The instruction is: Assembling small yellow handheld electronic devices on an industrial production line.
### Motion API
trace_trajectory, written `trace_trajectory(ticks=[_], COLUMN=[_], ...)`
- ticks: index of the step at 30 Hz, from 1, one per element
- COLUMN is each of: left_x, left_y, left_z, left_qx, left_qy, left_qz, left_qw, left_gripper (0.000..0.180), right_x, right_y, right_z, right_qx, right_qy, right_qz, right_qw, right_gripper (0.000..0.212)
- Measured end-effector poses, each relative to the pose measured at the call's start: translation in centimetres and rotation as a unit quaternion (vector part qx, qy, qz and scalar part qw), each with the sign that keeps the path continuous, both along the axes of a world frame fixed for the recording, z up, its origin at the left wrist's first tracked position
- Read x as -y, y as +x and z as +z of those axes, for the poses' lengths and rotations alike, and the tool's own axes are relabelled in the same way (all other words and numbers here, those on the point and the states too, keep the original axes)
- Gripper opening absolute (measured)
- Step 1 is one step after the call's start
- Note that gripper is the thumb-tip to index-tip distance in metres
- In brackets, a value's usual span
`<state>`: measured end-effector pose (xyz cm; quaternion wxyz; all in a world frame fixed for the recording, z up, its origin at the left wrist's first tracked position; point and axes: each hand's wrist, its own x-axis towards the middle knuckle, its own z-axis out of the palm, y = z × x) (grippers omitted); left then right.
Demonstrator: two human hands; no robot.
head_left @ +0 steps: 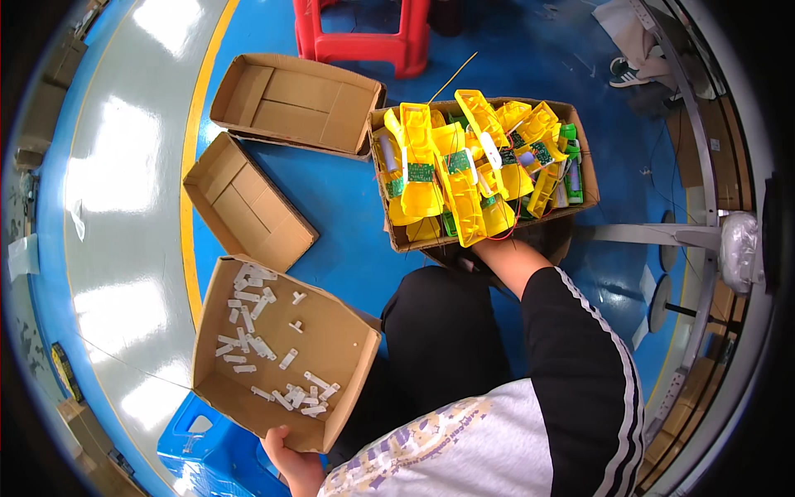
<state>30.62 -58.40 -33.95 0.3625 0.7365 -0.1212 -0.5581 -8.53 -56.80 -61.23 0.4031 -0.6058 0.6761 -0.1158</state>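
Cardboard tray (335, 356) of slim white strips (288, 359)

Four open boxes (335, 352), two stools (222, 454)

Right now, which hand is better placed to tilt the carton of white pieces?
Probably the left hand: it grips the near edge of the carton of white pieces. The right hand is farther off, mostly hidden beneath the carton of yellow parts.
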Motion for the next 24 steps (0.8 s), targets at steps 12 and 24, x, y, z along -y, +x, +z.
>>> trace_trajectory(ticks=[12, 24], left_x=[1.2, 1.2], left_y=[-0.4, -0.3], left_z=[0.6, 0.6], left_qx=[-0.005, -0.049], left_qy=[0.013, -0.022], left_qz=[-0.008, -0.044], left_qw=[1.0, 0.998], left_gripper=[0.04, 0.045], right_x=[-1.5, -6.2], right_y=[-0.4, -4.8], right_z=[4.2, 4.4], right_qx=[0.051, 0.118], right_qy=[0.028, 0.022], right_qz=[-0.039, -0.1], right_qw=[0.998, 0.988], right_gripper=[0.038, 0.049])
